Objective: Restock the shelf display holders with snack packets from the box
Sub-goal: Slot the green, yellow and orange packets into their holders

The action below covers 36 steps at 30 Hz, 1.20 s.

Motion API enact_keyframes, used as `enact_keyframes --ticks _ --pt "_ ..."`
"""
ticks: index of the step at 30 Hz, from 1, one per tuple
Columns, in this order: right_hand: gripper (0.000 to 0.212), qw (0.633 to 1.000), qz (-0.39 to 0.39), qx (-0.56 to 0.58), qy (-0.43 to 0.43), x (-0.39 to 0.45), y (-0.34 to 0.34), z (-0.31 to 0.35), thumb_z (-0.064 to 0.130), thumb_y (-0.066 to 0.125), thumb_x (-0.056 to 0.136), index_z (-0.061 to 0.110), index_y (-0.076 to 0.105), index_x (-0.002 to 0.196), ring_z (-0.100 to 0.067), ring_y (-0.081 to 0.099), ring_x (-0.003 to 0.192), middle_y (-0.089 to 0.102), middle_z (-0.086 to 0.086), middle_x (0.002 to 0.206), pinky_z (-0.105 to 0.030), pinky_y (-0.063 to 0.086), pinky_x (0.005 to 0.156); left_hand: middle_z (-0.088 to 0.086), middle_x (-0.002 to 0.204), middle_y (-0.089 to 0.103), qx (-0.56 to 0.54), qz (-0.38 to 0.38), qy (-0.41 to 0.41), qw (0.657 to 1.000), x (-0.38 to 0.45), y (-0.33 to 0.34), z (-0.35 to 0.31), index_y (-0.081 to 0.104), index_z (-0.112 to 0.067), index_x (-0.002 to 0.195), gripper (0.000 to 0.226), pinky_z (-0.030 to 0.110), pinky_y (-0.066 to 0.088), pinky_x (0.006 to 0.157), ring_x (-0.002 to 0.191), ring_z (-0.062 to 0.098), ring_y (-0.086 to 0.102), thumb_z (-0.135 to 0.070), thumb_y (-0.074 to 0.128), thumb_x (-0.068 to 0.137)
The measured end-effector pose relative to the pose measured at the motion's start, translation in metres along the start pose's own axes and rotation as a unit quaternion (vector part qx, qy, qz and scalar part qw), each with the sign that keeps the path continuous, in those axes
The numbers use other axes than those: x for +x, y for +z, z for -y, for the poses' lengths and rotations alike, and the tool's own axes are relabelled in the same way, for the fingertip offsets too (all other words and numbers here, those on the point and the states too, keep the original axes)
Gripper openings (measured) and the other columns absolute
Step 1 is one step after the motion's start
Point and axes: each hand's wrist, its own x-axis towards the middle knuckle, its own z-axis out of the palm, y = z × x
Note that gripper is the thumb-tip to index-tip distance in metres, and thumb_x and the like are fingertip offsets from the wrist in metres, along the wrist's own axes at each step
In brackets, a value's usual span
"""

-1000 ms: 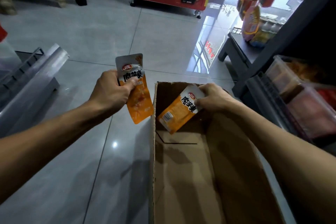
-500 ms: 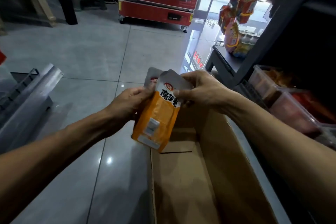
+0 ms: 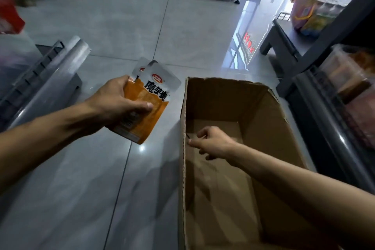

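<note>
Both snack packets (image 3: 149, 100) now sit stacked in the left hand (image 3: 117, 101); the right hand (image 3: 213, 143) has let go and reaches empty into the box (image 3: 263, 111).

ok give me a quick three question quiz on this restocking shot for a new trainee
1. True or false: the left hand holds orange snack packets over the floor, outside the cardboard box.
2. Where is the right hand? A) on the shelf holders B) reaching down inside the box C) on the packets
3. Fill in: the part of the box floor that shows holds ____ packets.

Key
1. True; at least two packets are stacked in that hand.
2. B; its fingers are loosely curled and hold nothing.
3. no; only bare cardboard shows, though the arm hides part of the floor.
</note>
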Motion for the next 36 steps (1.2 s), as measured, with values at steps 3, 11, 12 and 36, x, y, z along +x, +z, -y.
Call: enact_keyframes --ticks 3,11,12,36 --pt "0.067 0.999 0.039 -0.027 0.01 0.013 0.02 -0.014 0.04 0.071 0.087 0.013 0.041 0.141 -0.022 0.066 0.095 0.063 -0.009 0.115 -0.043 0.059 0.083 -0.001 0.101 0.068 0.011 -0.001 -0.017 1.0 -0.007 0.002 0.01 0.057 -0.024 0.108 0.044 0.031 0.053 0.066 0.089 0.016 0.067 -0.02 0.082 0.073" --pt "0.101 0.995 0.093 -0.023 0.005 0.046 0.054 -0.03 0.046 0.081 0.074 0.014 0.024 0.151 -0.025 0.057 0.117 0.054 -0.008 0.136 -0.039 0.051 0.095 -0.001 0.109 0.067 -0.022 -0.008 -0.068 0.997 -0.037 0.012 0.031 0.055 -0.022 0.117 0.054 0.045 0.059 0.076 0.096 0.02 0.068 -0.027 0.08 0.07" --pt "0.102 0.994 0.109 -0.002 0.008 0.048 0.057 -0.031 0.044 0.081 0.075 0.014 0.021 0.153 -0.025 0.057 0.117 0.053 -0.009 0.137 -0.039 0.052 0.094 -0.001 0.109 0.067 -0.026 -0.01 -0.07 0.997 -0.038 0.013 0.033 0.055 -0.022 0.117 0.052 0.045 0.059 0.074 0.096 0.02 0.068 -0.026 0.08 0.071" --pt "0.026 0.975 -0.198 0.079 -0.059 -0.05 -0.057 0.019 0.008 0.054 0.093 0.025 0.061 0.111 -0.014 0.069 0.07 0.069 0.002 0.089 -0.034 0.058 0.066 -0.01 0.108 0.062 -0.081 0.048 0.071 0.993 -0.021 0.032 -0.019 0.048 -0.028 0.117 0.047 0.022 0.051 0.064 0.091 0.008 0.064 -0.023 0.075 0.079"
